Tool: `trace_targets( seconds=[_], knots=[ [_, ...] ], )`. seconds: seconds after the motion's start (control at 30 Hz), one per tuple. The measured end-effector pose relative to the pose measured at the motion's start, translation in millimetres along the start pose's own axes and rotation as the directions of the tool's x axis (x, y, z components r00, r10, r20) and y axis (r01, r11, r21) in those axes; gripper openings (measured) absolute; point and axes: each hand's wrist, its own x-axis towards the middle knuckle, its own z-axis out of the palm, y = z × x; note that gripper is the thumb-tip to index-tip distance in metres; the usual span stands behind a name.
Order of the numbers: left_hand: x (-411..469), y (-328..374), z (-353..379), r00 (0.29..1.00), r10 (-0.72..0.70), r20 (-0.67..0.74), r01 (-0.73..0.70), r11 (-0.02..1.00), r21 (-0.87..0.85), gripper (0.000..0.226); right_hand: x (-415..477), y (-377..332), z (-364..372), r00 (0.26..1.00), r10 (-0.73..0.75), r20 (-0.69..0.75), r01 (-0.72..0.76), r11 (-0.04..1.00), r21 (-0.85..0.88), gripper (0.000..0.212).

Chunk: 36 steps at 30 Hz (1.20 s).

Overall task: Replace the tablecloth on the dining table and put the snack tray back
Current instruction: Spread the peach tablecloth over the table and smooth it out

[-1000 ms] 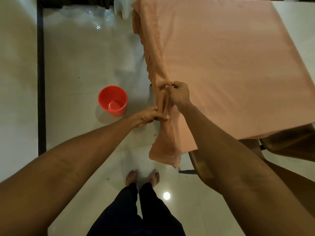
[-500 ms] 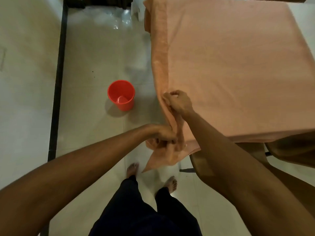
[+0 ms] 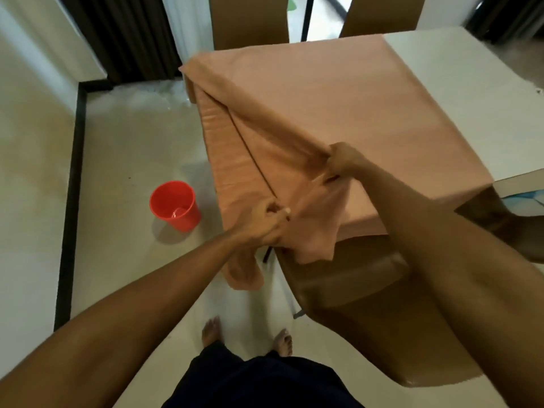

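— Pale floor tiles all round, and a dark curtain point(image 3: 126, 33) beyond the dining table's point(image 3: 459, 92) far side. Where's the cloth?

— The peach tablecloth point(image 3: 368, 107) covers most of the table. A pale stretch of tabletop shows bare on the table's right-hand side. Along the left side the cloth is folded back on itself, and a tail hangs off the near corner.

— And the hands?

— Both have it. The left hand point(image 3: 262, 225) pinches the hem at the table's near corner, fingers curled tight. The right hand point(image 3: 341, 161) is clenched round a bunch of cloth lifted just above the tabletop, so a taut ridge runs from the fist toward the far-left corner.

— What could go wrong?

— My guess is that hauling from one bunch drags the whole sheet askew. The far-left corner is already rumpled and could slide off the table, and the bare stretch would widen. The hanging tail might also snag on the brown chair point(image 3: 353, 290) tucked in at the near corner.

— Anything else about?

— A red bucket point(image 3: 175, 206) sits on the floor just off the table's left side, where a careless sidestep could knock it. Two chair backs point(image 3: 250, 22) stand behind the far edge. The person's bare feet point(image 3: 210, 331) are close to the near chair. No snack tray is in view, so I'd judge that step not yet begun.
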Motion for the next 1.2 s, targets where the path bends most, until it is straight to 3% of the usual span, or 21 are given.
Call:
trace_targets(
  seconds=[0.1, 0.2, 0.27, 0.37, 0.57, 0.73, 0.97, 1.03, 1.2],
  knots=[
    [12.3, -31.5, -17.8, 0.999, -0.012, 0.053, -0.011, 0.909, 0.418, 0.027, 16.1, 36.4, -52.8, 0.935, 0.084, -0.345, -0.075, 0.996, 0.04, 0.04],
    [18.4, -47.1, -31.1, 0.995, -0.064, 0.077, 0.007, 0.81, 0.587, 0.029, 24.7, 50.2, -70.8, 0.827, 0.142, -0.544, -0.09, 0.989, 0.121, 0.043],
    [20.7, -50.5, -36.5, 0.996, -0.057, 0.073, 0.004, 0.813, 0.582, 0.031, 25.7, 55.2, -51.0, 0.891, 0.098, -0.443, -0.107, 0.994, 0.004, 0.04],
    [36.3, -48.1, -40.7, 0.999, -0.016, 0.048, -0.015, 0.823, 0.568, 0.033, 21.6, 62.3, 1.4, 0.986, 0.112, -0.122, -0.13, 0.979, -0.154, 0.036],
    [69.6, -47.2, -54.9, 1.0, -0.018, 0.002, 0.014, 0.812, 0.583, 0.035, 41.4, 42.0, 40.8, 0.99, 0.004, -0.144, -0.002, 1.0, 0.016, 0.033],
    [107.7, -55.3, -83.9, 0.992, 0.035, -0.119, 0.05, 0.77, 0.636, 0.049, 83.4, 2.2, 32.9, 0.976, -0.178, -0.126, 0.167, 0.981, -0.094, 0.035],
    [235.2, -89.1, -163.3, 0.987, 0.05, -0.153, 0.059, 0.772, 0.632, 0.058, 181.3, -111.0, 70.2, 0.932, -0.322, -0.165, 0.31, 0.946, -0.094, 0.039],
    [278.8, -99.6, -188.4, 0.984, 0.053, -0.172, 0.062, 0.796, 0.601, 0.067, 218.0, -153.5, 83.2, 0.912, -0.359, -0.199, 0.336, 0.931, -0.14, 0.043],
    [373.5, -130.6, -256.0, 0.964, 0.058, -0.261, 0.085, 0.861, 0.501, 0.068, 314.4, -258.6, 101.6, 0.856, -0.507, -0.1, 0.456, 0.832, -0.316, 0.054]
  ],
)
